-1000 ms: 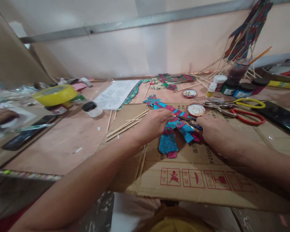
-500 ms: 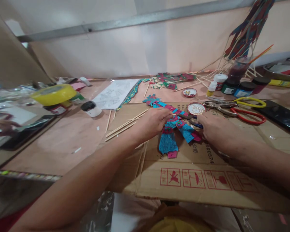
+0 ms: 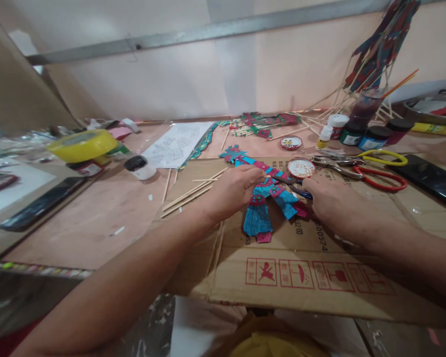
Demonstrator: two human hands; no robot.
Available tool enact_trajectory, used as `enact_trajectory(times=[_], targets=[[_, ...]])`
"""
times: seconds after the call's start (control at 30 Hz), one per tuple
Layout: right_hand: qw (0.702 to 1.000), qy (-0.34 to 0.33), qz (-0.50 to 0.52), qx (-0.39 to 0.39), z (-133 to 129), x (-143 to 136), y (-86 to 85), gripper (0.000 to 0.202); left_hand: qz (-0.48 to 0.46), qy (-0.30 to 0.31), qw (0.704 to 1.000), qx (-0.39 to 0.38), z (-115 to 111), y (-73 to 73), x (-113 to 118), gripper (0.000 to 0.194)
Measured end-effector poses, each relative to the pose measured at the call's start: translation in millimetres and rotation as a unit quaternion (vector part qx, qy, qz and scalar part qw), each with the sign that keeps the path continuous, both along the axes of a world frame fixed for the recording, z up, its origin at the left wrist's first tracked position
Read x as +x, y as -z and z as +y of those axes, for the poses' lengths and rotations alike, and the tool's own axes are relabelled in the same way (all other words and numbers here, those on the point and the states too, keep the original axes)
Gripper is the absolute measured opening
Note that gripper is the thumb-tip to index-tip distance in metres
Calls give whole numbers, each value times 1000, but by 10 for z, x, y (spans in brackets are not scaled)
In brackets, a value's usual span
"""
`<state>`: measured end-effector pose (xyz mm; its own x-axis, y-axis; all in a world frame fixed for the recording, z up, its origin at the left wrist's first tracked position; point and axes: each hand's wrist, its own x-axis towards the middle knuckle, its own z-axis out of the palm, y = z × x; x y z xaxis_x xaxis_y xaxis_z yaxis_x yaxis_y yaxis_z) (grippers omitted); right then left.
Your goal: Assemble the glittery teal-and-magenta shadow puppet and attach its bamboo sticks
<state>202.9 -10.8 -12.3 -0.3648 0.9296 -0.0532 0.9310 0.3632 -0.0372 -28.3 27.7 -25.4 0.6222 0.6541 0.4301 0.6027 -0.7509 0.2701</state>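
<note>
My right hand [image 3: 325,198] is closed around dark-handled pliers [image 3: 295,186], whose jaws point left. Against the tip of the jaws, my left hand [image 3: 243,183] pinches a thin pale stick [image 3: 267,176]; only its short end shows past my fingers. Beneath both hands, a blue and pink paper figure [image 3: 258,218] with green and red dots lies on a cardboard sheet [image 3: 223,282]. My hands partly cover its middle. Several thin bamboo sticks [image 3: 189,196] rest by my left forearm. Just beyond the pliers sits a round lid of small beads [image 3: 301,168].
Scissors with red and yellow handles [image 3: 386,182] and a black phone [image 3: 427,178] lie to the right. Paint jars [image 3: 375,138] and a small glue bottle [image 3: 324,137] stand behind. A line drawing [image 3: 176,146] and yellow tape roll [image 3: 82,144] are at the left.
Another person's hand at the far left has gone from view. A small stick beside my left forearm has shifted slightly. My hands and the pliers stay almost in place.
</note>
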Motion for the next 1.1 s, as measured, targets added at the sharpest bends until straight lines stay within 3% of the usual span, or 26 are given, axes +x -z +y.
enact_trajectory(times=[0.3,0.53,0.83,0.97,1.1], targets=[[1000,14,-17,4,8,-34,-58,24,10,0,1000,-25,25,2,8,28],[1000,6,-17,5,-29,-36,-58,24,-21,4,1000,-9,3,14,-5,20],[1000,-7,-17,16,-1,0,22,22,-22,-7,1000,-18,-32,19,20,20],[998,11,-56,22,1,-57,-42,20,-10,-37,997,-66,8,0,15,23],[993,19,-106,56,-7,-70,-110,21,-58,-50,987,-143,43,-53,-9,24]])
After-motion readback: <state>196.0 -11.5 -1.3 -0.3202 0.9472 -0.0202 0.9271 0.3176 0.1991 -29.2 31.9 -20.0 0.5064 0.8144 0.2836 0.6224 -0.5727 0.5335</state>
